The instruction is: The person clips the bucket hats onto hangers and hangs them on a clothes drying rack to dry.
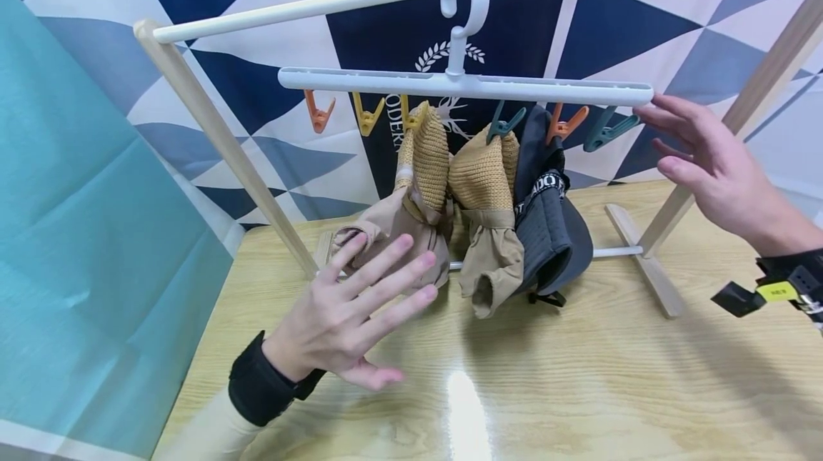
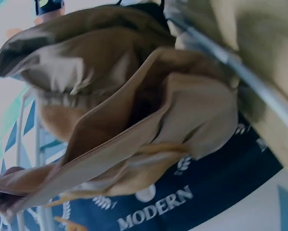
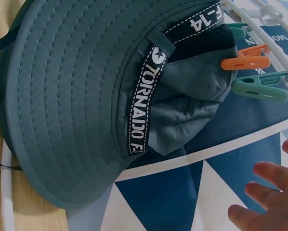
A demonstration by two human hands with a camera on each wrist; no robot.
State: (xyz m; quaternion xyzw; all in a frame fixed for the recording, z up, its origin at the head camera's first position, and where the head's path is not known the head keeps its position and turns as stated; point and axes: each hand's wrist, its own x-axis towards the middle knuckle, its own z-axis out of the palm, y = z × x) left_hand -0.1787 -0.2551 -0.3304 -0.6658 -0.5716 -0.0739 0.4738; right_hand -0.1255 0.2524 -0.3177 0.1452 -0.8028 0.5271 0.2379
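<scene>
My left hand [image 1: 350,307], fingers spread and straight, is in front of a straw-crowned hat with a beige brim [image 1: 411,221]. That hat hangs from a yellow clip [image 1: 414,116]; its brim also fills much of the left wrist view. My right hand [image 1: 723,168] is at the right end of the white hanger [image 1: 553,89], fingers loosely bent and fingertips right at the bar's tip. A second straw and beige hat [image 1: 485,189] hangs from a teal clip [image 1: 504,123]. Beside it, a dark hat with a lettered band [image 3: 81,96] hangs from an orange clip [image 3: 245,62].
The hanger's hook sits over a white rail [image 1: 308,9] on a stand with wooden legs [image 1: 225,139]. Unused orange [image 1: 318,114], yellow [image 1: 368,116] and teal [image 1: 607,131] clips hang along the bar. Below lies a wood-grain tabletop [image 1: 553,382]; a patterned cloth [image 1: 257,89] hangs behind.
</scene>
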